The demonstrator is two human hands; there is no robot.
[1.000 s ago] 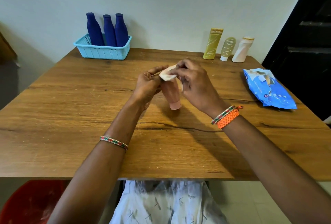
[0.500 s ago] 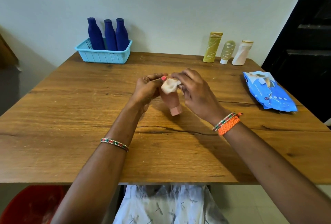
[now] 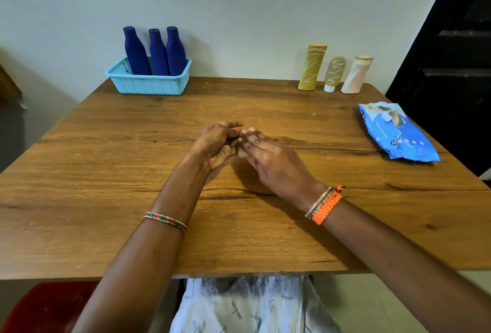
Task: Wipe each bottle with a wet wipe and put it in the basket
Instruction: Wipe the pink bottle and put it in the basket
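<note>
Pink bottle (image 3: pixel 238 130) almost hidden between hands at table (image 3: pixel 106 173) centre, only sliver showing. Left hand (image 3: pixel 219 144) curled round it; right hand (image 3: pixel 268 157) blurred, grip and wipe unclear, cannot tell. Three blue bottles (image 3: pixel 156 52) already in basket (image 3: pixel 148 84). Three bottles (image 3: pixel 333 73) at far edge left to do, judging by position. Wipes pack (image 3: pixel 396 132) at right.

Blue wipes pack (image 3: pixel 397 133): small round badge near its lower edge, apparently "72"; remaining print too small to read. No other legible text.
</note>
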